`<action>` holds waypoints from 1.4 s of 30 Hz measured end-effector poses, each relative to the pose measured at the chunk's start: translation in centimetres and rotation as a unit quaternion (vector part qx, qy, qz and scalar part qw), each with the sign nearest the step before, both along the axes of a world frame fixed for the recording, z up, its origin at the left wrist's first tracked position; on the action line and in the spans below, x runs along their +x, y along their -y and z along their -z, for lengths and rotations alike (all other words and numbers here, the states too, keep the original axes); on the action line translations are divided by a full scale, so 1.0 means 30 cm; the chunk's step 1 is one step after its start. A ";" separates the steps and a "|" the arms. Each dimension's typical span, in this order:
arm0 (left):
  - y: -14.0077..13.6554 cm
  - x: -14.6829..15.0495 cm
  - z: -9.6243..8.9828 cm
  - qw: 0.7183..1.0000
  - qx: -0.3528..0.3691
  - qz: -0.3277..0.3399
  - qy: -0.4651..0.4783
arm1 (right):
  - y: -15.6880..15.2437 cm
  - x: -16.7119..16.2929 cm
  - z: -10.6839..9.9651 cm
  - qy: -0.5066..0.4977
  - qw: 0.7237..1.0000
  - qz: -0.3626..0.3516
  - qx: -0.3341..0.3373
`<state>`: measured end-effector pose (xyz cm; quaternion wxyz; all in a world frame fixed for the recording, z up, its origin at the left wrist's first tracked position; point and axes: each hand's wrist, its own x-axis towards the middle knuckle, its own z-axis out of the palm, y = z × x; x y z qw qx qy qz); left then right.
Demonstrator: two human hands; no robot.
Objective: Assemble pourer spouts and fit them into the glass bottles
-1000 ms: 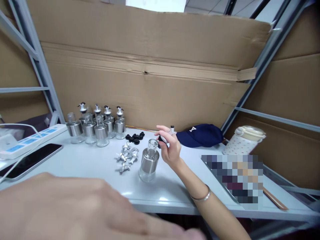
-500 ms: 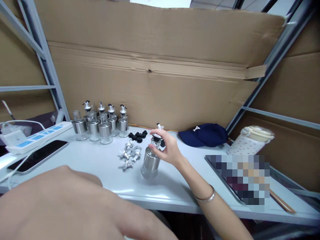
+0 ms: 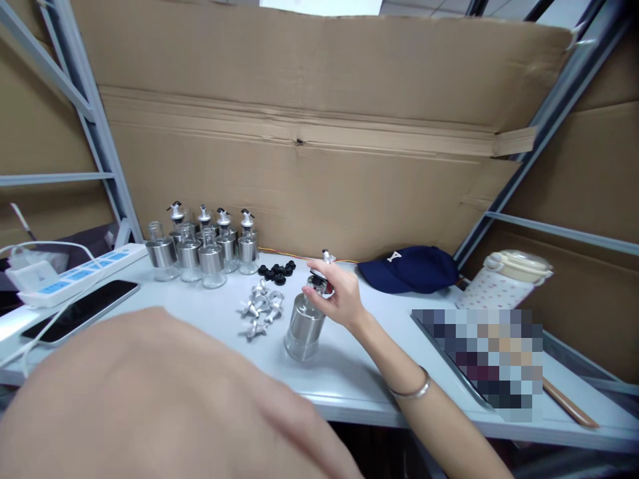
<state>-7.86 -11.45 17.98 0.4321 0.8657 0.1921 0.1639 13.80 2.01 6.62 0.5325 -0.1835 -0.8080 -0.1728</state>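
Right hand fingers pinch pourer cap atop bottle on counter; left hand blurred close-up, grip unclear.

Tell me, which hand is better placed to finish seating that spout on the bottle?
Probably the right hand: its fingers already pinch the pourer spout atop the bottle. The left hand is blurred near the camera, away from it.
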 end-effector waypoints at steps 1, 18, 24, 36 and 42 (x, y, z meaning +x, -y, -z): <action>-0.029 0.016 -0.040 0.999 -0.005 0.005 -0.042 | -0.004 0.001 0.002 -0.003 1.000 0.006 0.003; -0.616 0.208 0.162 0.993 -0.067 0.074 -0.068 | 0.012 -0.003 -0.011 -0.015 1.000 0.015 -0.004; -0.655 0.226 0.254 0.992 -0.115 0.045 0.006 | 0.016 0.005 -0.020 0.002 0.999 0.029 0.018; -0.524 0.233 0.382 0.969 -0.231 0.036 0.080 | 0.003 0.004 -0.022 0.031 0.997 0.059 0.045; -0.438 0.291 0.444 0.929 -0.102 -0.224 0.278 | -0.007 0.003 -0.011 0.016 0.996 0.054 0.067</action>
